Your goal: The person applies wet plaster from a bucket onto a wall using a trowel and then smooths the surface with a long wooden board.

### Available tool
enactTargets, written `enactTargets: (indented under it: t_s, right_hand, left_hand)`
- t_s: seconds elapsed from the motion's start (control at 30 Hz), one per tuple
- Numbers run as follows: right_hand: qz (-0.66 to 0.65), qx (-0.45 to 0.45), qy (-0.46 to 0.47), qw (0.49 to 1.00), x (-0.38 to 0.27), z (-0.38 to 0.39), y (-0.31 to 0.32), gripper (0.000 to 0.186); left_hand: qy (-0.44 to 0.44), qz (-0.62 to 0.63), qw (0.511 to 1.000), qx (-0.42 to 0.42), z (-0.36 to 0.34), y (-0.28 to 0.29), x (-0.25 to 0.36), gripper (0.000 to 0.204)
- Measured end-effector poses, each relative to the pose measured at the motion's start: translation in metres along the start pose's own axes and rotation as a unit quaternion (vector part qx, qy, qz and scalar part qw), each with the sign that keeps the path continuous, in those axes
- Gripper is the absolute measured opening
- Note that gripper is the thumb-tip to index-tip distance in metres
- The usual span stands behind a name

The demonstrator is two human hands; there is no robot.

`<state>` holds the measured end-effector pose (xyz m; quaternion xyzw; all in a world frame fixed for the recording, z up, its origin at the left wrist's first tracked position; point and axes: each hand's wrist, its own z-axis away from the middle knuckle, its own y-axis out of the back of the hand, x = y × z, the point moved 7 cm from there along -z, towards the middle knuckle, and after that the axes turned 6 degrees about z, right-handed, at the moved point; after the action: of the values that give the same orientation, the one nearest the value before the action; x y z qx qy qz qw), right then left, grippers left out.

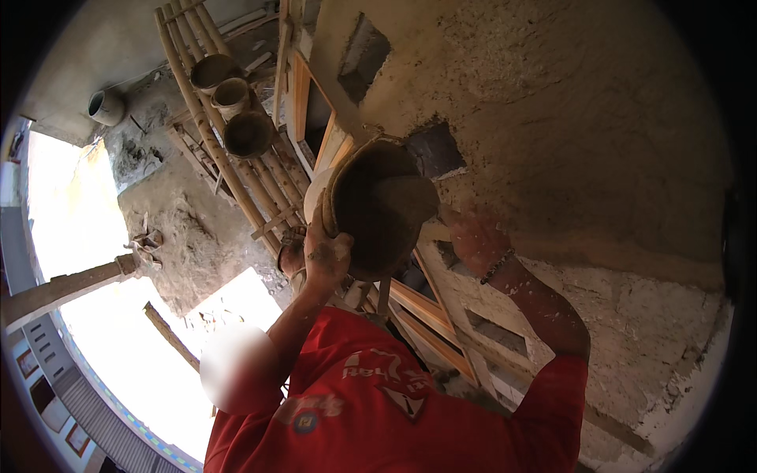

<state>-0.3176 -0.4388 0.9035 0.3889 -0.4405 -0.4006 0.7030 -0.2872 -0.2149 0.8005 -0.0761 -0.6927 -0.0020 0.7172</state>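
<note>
While the fingers of the left hand (327,256) close firmly on the left edge of a dark bucket (371,213) at the frame's centre, the thumb bends beside its rim and the forearm slants up from the lower edge. The right hand (477,240), blurred, is raised just right of the bucket; I cannot tell how far its fingers open or whether they hold anything. One dark bracelet (497,268) circles that wrist, the elbow bent at lower right. The red shirt (465,426) bears pale lettering, one triangular mark and one round blue emblem. At upper left, three containers (231,96) sit on pale poles (213,134); one grey pail (106,108) stands farther left.
</note>
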Motion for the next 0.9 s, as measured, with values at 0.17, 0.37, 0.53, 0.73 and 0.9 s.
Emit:
enactTargets:
  t_s: [0.17, 0.37, 0.53, 0.73, 0.9]
  right_hand:
    - [0.028, 0.002, 0.007, 1.0, -0.011, -0.008, -0.053, 0.031]
    - [-0.215, -0.102, 0.05, 0.97, -0.028, 0.019, -0.109, 0.035]
    - [-0.476, 0.033, 0.023, 0.879, -0.048, 0.018, -0.118, 0.036]
    - [-0.389, 0.065, -0.065, 0.917, -0.024, 0.012, -0.078, 0.039]
    - [-0.302, 0.12, -0.06, 0.944, -0.017, -0.001, -0.082, 0.04]
  left_hand:
    - [0.058, -0.023, 0.997, -0.04, 0.008, -0.034, 0.001, 0.078]
    - [0.079, -0.121, 0.989, -0.043, 0.014, -0.047, 0.015, 0.078]
    - [0.056, -0.091, 0.994, -0.034, 0.012, -0.038, 0.014, 0.075]
    - [0.033, 0.007, 0.999, 0.0, -0.002, -0.012, 0.013, 0.071]
    - [0.0, 0.024, 0.999, 0.026, -0.016, 0.006, 0.029, 0.065]
